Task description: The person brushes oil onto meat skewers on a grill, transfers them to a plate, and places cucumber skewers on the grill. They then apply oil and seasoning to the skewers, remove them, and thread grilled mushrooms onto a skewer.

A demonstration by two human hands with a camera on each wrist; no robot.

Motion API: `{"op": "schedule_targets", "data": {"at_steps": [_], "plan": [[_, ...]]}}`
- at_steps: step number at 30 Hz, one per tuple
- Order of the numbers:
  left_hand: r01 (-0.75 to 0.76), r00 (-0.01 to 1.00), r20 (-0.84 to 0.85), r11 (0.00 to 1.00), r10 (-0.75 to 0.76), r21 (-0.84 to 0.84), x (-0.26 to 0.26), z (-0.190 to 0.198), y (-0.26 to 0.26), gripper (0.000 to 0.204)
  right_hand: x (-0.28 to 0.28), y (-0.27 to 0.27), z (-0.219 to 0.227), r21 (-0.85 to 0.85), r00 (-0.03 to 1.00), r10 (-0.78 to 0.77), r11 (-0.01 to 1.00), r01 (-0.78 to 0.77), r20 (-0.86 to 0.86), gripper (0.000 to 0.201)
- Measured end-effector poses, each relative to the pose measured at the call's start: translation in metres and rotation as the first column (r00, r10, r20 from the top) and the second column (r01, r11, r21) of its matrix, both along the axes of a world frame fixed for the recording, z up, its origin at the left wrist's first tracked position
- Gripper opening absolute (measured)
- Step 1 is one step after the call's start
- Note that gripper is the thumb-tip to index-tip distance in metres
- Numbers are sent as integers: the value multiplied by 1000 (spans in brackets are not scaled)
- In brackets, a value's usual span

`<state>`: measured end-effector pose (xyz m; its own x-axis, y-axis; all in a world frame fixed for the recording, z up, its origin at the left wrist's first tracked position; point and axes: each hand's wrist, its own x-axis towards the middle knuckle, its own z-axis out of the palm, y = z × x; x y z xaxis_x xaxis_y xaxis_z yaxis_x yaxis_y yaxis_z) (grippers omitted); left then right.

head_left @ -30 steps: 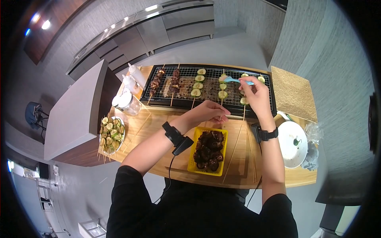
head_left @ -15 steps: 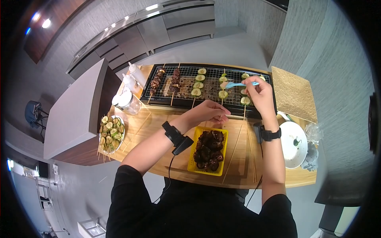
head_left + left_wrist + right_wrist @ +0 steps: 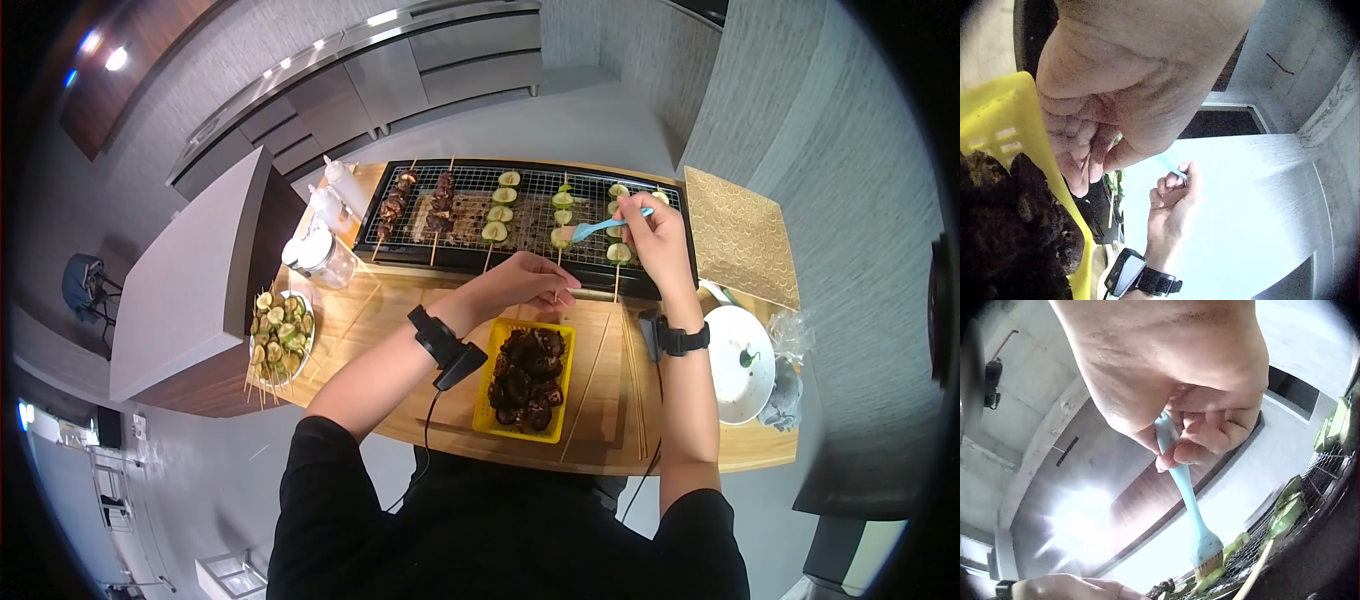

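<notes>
My right hand (image 3: 655, 240) pinches the light blue handle of a brush (image 3: 598, 227) above the black grill (image 3: 450, 262). In the right wrist view the brush bristles (image 3: 1209, 566) touch a green slice on a skewer. My left hand (image 3: 525, 283) is at the grill's front edge, its fingertips pinching the lower end of that skewer; the left wrist view shows the thin stick (image 3: 1085, 167) between finger and thumb. Sliced green vegetable skewers (image 3: 495, 232) lie on the grill mesh, with two dark skewers (image 3: 440, 205) towards its left end.
A yellow basket (image 3: 568, 375) of dark pieces stands before the left hand. Bare sticks (image 3: 634, 390) lie to its right. A white bowl (image 3: 735, 395) and gold board (image 3: 745, 235) are at right; bottles (image 3: 345, 185), a jar (image 3: 330, 262) and a plate of skewers (image 3: 283, 335) at left.
The brush head has moved down the skewer, from its upper slices to the lowest slice, with the right hand shifting slightly. The left hand has stayed in place.
</notes>
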<state>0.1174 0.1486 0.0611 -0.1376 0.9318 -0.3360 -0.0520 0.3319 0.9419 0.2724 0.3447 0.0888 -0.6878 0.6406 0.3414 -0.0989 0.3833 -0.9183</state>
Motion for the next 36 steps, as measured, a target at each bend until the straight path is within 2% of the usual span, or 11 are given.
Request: {"op": "schedule_targets", "data": {"at_steps": [5,8,11,14,17,20,23,26,29,32,36], "plan": [[-8,1000,-2,1000,8,-9,1,1,0,28,-2,-1,1,-29,999,-30,999,29,-41,31],[-15,1000,9,1000,15,-13,1,-1,1,28,-2,-3,-2,50,1000,-23,998,23,-12,32],[-12,1000,17,1000,13,-4,1,0,1,28,-5,-4,-2,-3,997,-32,999,32,-71,33],[-11,1000,21,1000,11,6,1,-2,0,27,-5,-4,-4,36,999,52,998,-52,-1,33],[-9,999,31,1000,9,10,0,-4,1,27,-4,-8,1,19,1000,-24,1000,24,-9,33],[-7,999,39,1000,6,22,0,-5,1,27,-2,-9,1,102,1000,-7,995,5,13,33],[-7,999,34,1000,7,22,0,-3,1,27,-6,-10,-1,33,995,-71,997,73,-66,33],[-6,1000,28,1000,6,15,0,-4,1,25,-3,-6,0,138,1000,-27,990,25,13,33],[-3,1000,-6,1000,3,11,1,0,0,25,-2,-7,2,25,995,-88,996,89,-36,33],[-5,1000,-5,1000,5,24,1,-1,-1,25,0,-7,6,85,998,-69,994,67,15,33],[-13,1000,-11,999,14,31,0,-3,1,24,-1,-6,3,61,995,-91,994,94,-45,32]]}}
